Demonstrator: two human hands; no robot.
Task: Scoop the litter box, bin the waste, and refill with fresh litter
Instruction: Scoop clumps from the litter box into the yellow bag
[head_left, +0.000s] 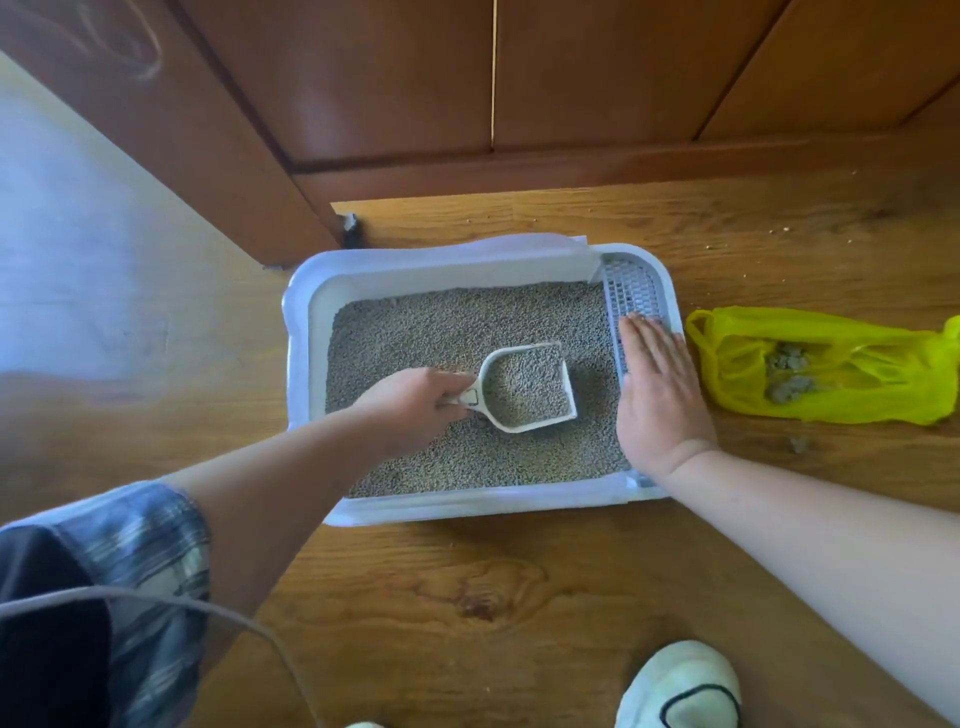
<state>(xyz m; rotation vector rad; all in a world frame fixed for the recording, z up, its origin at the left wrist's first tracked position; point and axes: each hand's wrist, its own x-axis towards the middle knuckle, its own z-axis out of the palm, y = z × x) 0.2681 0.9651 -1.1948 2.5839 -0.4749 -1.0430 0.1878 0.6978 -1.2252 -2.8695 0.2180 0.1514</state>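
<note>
Scooping step: my left hand (415, 410) clenches the white scoop (530, 389), its bowl loaded with litter (441, 322), inside the litter box (311, 312) on the floor (519, 597). My right hand (660, 395) lies flat, fingers straight, steadying the rim. Next, I judge: sift, then tip clumps into the yellow bag (831, 332) alongside.

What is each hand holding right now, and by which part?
The left hand grips the white scoop by its handle. The right hand holds nothing; it rests flat on the right edge of the litter box.
</note>
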